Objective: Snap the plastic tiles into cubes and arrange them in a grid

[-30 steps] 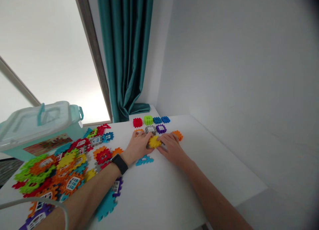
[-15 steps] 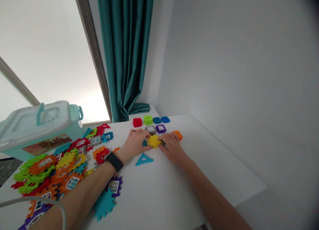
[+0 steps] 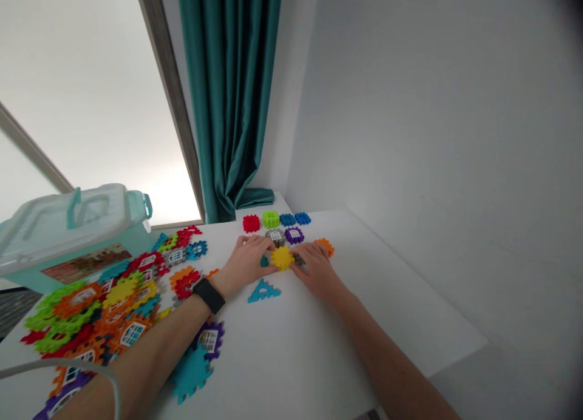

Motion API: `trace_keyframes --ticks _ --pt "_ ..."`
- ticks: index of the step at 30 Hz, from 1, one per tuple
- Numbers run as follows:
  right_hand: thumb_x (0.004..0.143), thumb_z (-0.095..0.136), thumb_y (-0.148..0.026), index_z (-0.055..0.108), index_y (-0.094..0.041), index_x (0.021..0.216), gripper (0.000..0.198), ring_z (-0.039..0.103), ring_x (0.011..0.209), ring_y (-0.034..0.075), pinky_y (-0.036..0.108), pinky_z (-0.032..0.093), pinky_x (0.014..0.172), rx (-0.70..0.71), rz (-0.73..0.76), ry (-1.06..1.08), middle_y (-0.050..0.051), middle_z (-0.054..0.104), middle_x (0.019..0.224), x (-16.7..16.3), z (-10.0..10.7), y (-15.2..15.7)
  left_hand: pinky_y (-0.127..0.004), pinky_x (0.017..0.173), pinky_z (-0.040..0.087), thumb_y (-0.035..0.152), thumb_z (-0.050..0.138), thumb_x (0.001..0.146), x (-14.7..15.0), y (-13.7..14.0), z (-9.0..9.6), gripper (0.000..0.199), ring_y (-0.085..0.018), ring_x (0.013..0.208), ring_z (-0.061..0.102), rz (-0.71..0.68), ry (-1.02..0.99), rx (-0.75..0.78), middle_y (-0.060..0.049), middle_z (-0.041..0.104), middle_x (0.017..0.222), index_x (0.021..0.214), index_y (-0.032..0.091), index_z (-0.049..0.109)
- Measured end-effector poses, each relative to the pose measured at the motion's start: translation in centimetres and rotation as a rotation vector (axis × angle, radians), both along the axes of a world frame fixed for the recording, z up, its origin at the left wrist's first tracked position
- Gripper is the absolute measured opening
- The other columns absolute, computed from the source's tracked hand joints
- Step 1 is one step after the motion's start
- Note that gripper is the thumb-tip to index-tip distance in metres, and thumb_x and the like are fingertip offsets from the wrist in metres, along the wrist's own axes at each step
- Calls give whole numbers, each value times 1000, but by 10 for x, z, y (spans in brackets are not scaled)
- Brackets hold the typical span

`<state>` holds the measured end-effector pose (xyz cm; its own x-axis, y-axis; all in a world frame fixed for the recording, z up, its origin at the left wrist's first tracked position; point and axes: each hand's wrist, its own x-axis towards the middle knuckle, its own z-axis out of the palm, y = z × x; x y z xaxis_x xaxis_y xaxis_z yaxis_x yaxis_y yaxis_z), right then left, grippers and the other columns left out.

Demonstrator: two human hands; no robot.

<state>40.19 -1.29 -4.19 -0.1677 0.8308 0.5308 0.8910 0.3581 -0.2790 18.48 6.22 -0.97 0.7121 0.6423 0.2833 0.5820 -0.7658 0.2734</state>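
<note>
Both hands (image 3: 249,261) (image 3: 316,267) hold a yellow piece (image 3: 282,258), its sides partly hidden.

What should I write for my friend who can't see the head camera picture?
A left hand and right hand hold a yellow toothed piece between them at a white table. A blue triangle lies nearer the viewer, small colourful blocks beyond. At left are a pile of toothed pieces and a lidded box; a green curtain hangs behind.

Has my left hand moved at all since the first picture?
Yes, slightly: judged against the teal curtain, your left hand and the black watch on its wrist have shifted left.
</note>
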Motion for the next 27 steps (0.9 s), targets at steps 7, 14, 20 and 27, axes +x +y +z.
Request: trace_keyframes --ticks 7,14,20,27 --pt "90 61 -20 65 -23 109 19 58 115 29 46 41 101 38 45 -4 10 68 119 -2 5 -1 -42 94 32 45 75 85 -5 -2 5 34 -29 112 58 -3 -6 2 -4 71 117 105 24 58" --pt "91 60 -18 66 -24 103 14 60 111 27 46 41 103 -3 52 -41 8 71 114 0 2 0 -43 98 32 41 72 88 -1 0 0 24 -27 114 58 -24 -1 -30 -4 71 115 101 24 60" --pt "91 60 -18 66 -24 104 15 60 110 27 46 40 103 -29 26 -38 7 71 114 4 1 0 -43 100 32 38 72 88 1 0 0 25 -27 114 60 -26 -14 -26 -4 71 116 105 24 60" --pt "91 59 -19 66 -23 107 17 60 111 27 47 41 102 -28 26 0 9 70 115 3 2 -2 -42 97 33 41 71 89 -6 0 4 28 -28 116 58 -20 18 -18 -5 69 121 109 24 60"
